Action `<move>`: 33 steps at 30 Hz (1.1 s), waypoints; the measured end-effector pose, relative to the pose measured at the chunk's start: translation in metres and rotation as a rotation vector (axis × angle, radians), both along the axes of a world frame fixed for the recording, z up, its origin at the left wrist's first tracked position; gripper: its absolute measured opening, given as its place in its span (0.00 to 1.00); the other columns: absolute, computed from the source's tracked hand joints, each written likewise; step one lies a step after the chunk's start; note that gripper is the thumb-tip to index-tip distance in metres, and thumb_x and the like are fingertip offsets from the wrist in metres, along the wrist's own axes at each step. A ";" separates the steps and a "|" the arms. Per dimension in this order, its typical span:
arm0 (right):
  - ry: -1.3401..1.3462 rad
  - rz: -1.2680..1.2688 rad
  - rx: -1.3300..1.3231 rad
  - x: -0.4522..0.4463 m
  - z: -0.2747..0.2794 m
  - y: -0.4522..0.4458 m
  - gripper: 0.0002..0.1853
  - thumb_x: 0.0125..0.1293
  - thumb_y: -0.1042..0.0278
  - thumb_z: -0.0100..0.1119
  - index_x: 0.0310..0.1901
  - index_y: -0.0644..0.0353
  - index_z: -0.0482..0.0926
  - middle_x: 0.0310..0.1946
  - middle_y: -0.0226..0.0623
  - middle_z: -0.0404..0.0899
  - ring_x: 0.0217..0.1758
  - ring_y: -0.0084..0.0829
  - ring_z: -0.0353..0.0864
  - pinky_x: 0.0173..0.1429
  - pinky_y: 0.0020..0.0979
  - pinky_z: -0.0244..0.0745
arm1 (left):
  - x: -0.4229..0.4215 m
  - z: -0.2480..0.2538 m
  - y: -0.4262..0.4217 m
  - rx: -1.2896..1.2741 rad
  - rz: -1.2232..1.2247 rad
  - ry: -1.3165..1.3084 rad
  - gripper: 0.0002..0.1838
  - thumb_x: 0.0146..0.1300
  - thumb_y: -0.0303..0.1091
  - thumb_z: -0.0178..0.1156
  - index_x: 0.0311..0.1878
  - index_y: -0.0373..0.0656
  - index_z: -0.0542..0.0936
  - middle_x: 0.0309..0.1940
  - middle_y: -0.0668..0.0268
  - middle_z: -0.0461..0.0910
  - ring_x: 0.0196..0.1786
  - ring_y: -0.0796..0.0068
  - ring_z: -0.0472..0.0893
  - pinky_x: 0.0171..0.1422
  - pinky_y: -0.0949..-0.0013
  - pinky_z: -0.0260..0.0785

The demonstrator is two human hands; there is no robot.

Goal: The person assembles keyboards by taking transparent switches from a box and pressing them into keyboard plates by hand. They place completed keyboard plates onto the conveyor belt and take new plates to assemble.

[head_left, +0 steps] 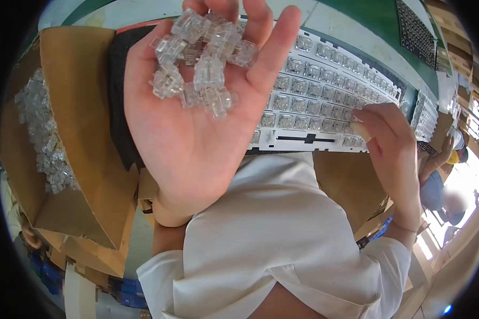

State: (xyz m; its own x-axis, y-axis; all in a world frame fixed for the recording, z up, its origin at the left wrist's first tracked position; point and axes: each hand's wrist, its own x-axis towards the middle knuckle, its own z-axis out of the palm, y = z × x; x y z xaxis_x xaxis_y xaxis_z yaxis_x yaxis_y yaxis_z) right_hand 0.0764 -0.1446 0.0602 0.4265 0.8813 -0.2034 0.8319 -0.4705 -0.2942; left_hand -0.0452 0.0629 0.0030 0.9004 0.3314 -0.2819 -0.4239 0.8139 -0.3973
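Observation:
My left hand (189, 133) is raised palm up, near the camera, with its fingers partly curled. Several clear plastic keyboard switches (208, 72) lie heaped in that palm. Behind it is a white keyboard plate (290, 142), with rows of clear switches seated in its openings. My right hand (389, 141) is at the plate's lower right part, thumb and fingers pinched together on a small clear switch (355, 119). The fingertips partly hide this switch, and the left hand covers the plate's left end.
On the left stands a cardboard box (82, 106) holding a pile of loose clear switches (45, 138). A dark board with holes (416, 32) lies at the top right. Another switch-filled plate (424, 118) is beyond my right hand. Other people are at the far right.

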 end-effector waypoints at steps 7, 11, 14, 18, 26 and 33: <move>-0.046 0.079 0.052 0.009 -0.005 -0.018 0.16 0.42 0.84 0.58 0.38 0.65 0.76 0.35 0.39 0.74 0.37 0.39 0.74 0.37 0.34 0.73 | 0.004 0.002 -0.003 0.039 -0.034 -0.073 0.05 0.62 0.23 0.42 0.40 0.34 0.65 0.40 0.57 0.65 0.55 0.62 0.65 0.73 0.53 0.51; -0.117 0.212 0.021 0.011 -0.004 -0.014 0.14 0.44 0.80 0.58 0.37 0.66 0.76 0.34 0.37 0.74 0.36 0.36 0.74 0.37 0.32 0.74 | 0.008 0.004 -0.003 0.014 -0.041 -0.062 0.05 0.61 0.23 0.42 0.40 0.35 0.65 0.41 0.56 0.64 0.55 0.61 0.64 0.74 0.53 0.50; -0.130 0.248 -0.058 0.011 0.002 -0.004 0.10 0.45 0.77 0.58 0.34 0.63 0.77 0.31 0.36 0.72 0.35 0.34 0.74 0.35 0.32 0.73 | 0.010 0.005 -0.009 0.024 -0.040 -0.071 0.05 0.61 0.23 0.42 0.40 0.35 0.65 0.41 0.56 0.64 0.55 0.60 0.64 0.74 0.52 0.49; 0.016 0.077 -0.139 0.027 0.005 0.005 0.13 0.44 0.82 0.58 0.34 0.60 0.74 0.29 0.36 0.71 0.34 0.35 0.74 0.34 0.34 0.72 | 0.011 0.004 -0.011 0.031 -0.065 -0.081 0.05 0.60 0.23 0.43 0.40 0.35 0.65 0.41 0.58 0.65 0.55 0.61 0.65 0.74 0.52 0.48; 0.058 0.144 -0.123 0.043 -0.003 0.007 0.14 0.43 0.80 0.61 0.33 0.60 0.70 0.27 0.38 0.70 0.32 0.42 0.73 0.34 0.38 0.68 | 0.017 0.008 -0.020 0.014 -0.050 0.039 0.12 0.63 0.36 0.45 0.40 0.37 0.70 0.40 0.61 0.72 0.52 0.58 0.69 0.69 0.48 0.51; 0.031 0.103 0.509 -0.016 0.003 0.050 0.19 0.39 0.63 0.71 0.34 0.63 0.79 0.30 0.37 0.78 0.31 0.32 0.76 0.33 0.28 0.70 | 0.017 -0.010 -0.033 0.174 0.065 -0.096 0.10 0.63 0.33 0.44 0.41 0.37 0.68 0.42 0.62 0.69 0.56 0.61 0.67 0.73 0.52 0.49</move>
